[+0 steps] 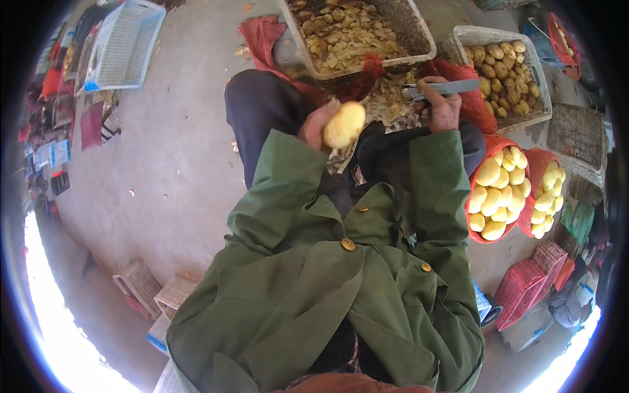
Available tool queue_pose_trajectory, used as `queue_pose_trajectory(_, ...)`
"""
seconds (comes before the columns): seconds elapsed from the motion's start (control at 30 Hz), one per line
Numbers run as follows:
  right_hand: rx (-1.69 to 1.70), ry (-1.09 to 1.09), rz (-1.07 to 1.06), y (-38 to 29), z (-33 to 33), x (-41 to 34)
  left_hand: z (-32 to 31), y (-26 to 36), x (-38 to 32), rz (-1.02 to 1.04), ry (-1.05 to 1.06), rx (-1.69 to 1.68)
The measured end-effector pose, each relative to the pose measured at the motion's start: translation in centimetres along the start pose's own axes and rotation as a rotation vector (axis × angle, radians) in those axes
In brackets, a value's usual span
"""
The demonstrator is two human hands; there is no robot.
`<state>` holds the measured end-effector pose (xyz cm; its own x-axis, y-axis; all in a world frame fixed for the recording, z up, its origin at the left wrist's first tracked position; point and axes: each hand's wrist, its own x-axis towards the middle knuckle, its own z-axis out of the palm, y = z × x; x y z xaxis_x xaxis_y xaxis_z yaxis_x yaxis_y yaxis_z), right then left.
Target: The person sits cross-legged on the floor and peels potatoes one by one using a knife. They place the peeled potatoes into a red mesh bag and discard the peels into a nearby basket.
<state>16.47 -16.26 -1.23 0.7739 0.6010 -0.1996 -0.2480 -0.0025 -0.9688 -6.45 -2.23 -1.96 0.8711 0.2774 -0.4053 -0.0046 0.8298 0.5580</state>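
My left hand [314, 123] holds a peeled potato [345, 125], pale yellow and slightly blurred, above my lap. To its right, my right hand [442, 105] grips a flat metal blade tool [449, 88], likely a knife or peeler, which points to the right. The hands are apart, and the blade does not touch the potato. Beyond them stands a plastic crate [427, 51] with potato peelings [344, 42] in it. More peelings [388, 100] lie on the floor between my knees.
At the upper right, a white crate [543, 93] holds unpeeled potatoes [506, 73]. Two red mesh sacks of peeled potatoes [499, 191] [548, 196] stand by my right knee. A light blue crate [125, 44] lies at the upper left, and red crates [523, 290] sit at the lower right.
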Motion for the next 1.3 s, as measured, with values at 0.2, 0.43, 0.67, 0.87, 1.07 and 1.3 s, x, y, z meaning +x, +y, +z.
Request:
queue_pose_trajectory(0.2, 0.178, -0.209, -0.010, 0.2, 3.4, -5.2, -0.5, -1.2, 1.5, -0.158, 0.221, -0.177)
queue_pose_trajectory(0.43, 0.222, -0.281, 0.055, 2.7, 5.0, -4.8, -0.5, -0.7, 0.8, -0.137, 0.131, 0.103)
queue_pose_trajectory(0.67, 0.119, 0.081, -0.052, 1.6, 0.6, -2.3, -0.5, -0.8, 0.4, -0.115, 0.044, -0.217)
queue_pose_trajectory(0.87, 0.219, -0.213, -0.012, 2.2, 5.5, -6.6, -0.8, -1.8, 1.5, -0.165, 0.224, -0.230)
queue_pose_trajectory(1.07, 0.241, -0.266, 0.026, 3.4, 6.2, -6.1, -0.5, -1.3, 0.8, -0.069, 0.217, 0.080)
queue_pose_trajectory(1.3, 0.172, 0.157, -0.088, 1.5, 1.2, -3.4, -0.2, -0.3, 0.3, -0.114, 0.129, -0.189)
